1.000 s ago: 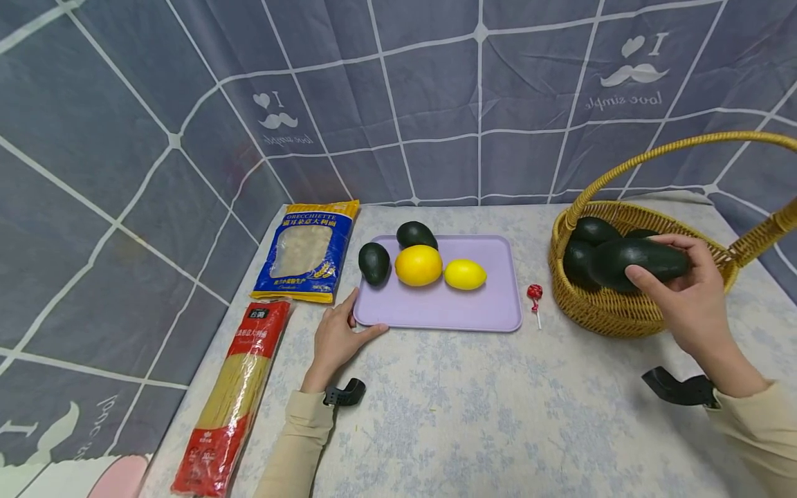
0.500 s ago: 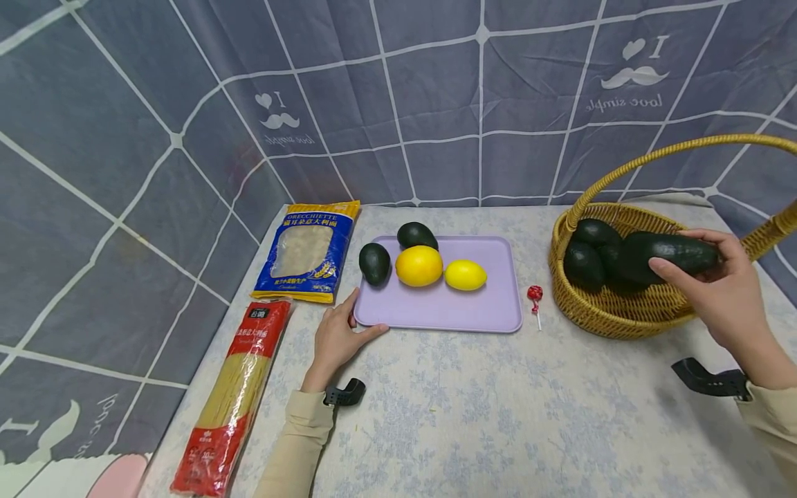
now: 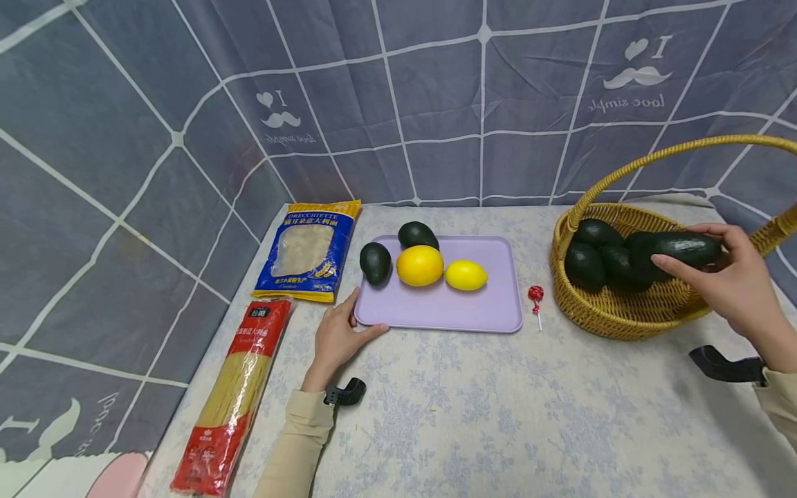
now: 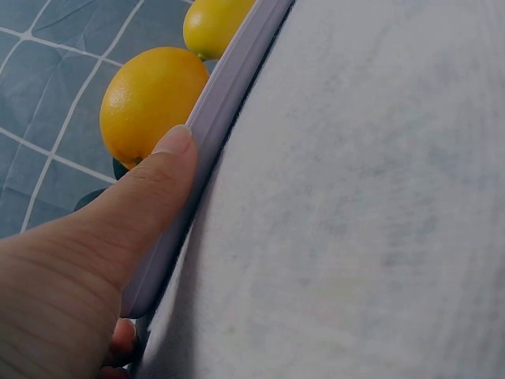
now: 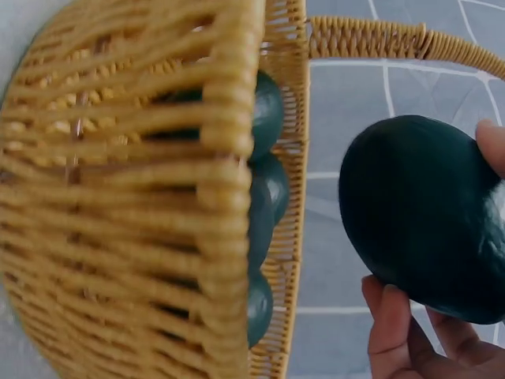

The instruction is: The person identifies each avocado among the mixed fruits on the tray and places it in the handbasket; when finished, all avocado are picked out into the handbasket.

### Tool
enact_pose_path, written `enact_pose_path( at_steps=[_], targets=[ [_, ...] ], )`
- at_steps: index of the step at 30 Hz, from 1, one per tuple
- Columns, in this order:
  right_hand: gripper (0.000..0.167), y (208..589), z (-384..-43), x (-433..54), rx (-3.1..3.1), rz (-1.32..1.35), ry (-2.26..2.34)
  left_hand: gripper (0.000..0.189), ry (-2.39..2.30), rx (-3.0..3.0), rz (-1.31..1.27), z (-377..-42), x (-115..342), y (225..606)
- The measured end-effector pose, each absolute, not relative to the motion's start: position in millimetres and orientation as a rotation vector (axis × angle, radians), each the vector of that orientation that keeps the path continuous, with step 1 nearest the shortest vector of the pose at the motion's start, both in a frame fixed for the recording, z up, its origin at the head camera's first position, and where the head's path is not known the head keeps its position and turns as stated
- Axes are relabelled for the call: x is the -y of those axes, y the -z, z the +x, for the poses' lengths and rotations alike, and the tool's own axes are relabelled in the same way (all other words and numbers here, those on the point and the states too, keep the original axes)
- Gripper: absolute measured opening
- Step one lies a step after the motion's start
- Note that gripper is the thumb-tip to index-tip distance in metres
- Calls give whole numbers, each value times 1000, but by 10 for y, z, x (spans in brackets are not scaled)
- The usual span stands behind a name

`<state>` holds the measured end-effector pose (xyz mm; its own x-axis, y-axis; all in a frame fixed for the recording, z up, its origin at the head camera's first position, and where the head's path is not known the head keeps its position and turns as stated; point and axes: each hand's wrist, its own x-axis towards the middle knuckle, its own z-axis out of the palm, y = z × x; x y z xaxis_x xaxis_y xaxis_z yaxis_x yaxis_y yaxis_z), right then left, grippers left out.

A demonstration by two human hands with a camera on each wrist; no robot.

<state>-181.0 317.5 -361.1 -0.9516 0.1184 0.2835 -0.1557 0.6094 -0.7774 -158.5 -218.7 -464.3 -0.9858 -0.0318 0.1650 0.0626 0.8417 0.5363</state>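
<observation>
My right hand (image 3: 737,283) holds a dark green avocado (image 3: 679,249), thumb on the near side, above the right part of a wicker basket (image 3: 613,324). In the right wrist view this avocado (image 5: 418,213) is apart from the basket's rim. Several more avocados (image 3: 584,266) lie in the basket. My left hand (image 3: 337,340) holds the near left corner of a lilac tray (image 3: 436,311), its thumb on the front rim (image 4: 207,138). On the tray are two avocados (image 3: 376,263), a large orange-yellow fruit (image 3: 420,265) and a smaller yellow lemon (image 3: 465,275).
A red-wrapped lollipop (image 3: 535,294) lies between tray and basket. At the left lie a blue and yellow bag of orecchiette (image 3: 305,252) and a long red pack of spaghetti (image 3: 233,394). The basket's tall handle (image 3: 679,149) arches over it; a grey curtain (image 3: 436,104) hangs behind.
My right hand has moved right with the avocado, from over the basket's middle toward its right side, uncovering more avocados. My left hand and the tray stay in place.
</observation>
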Motion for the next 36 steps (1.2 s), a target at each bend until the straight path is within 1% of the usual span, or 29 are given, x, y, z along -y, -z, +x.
enact_pose_path(
  at_steps=[8, 12, 17, 24, 29, 36],
  targets=[
    [50, 3657, -1861, -3260, 2680, 43, -1193, 97, 833, 2849, -28, -1587, 2186, 4649],
    [61, 3662, -1897, -3303, 2777, 56, -1068, 97, 831, 2851, -29, -1588, 2182, 4657],
    [69, 3663, -1948, -3333, 2887, 62, -933, 97, 830, 2847, -29, -1585, 2181, 4646],
    [77, 3680, -1970, -3351, 2939, 44, -974, 97, 827, 2852, -32, -1583, 2176, 4636],
    [77, 3682, -1978, -3383, 2982, 73, -945, 97, 827, 2853, -27, -1577, 2175, 4632],
    [72, 3710, -2013, -3450, 3044, 159, -873, 97, 830, 2858, -21, -1582, 2175, 4634]
  ],
)
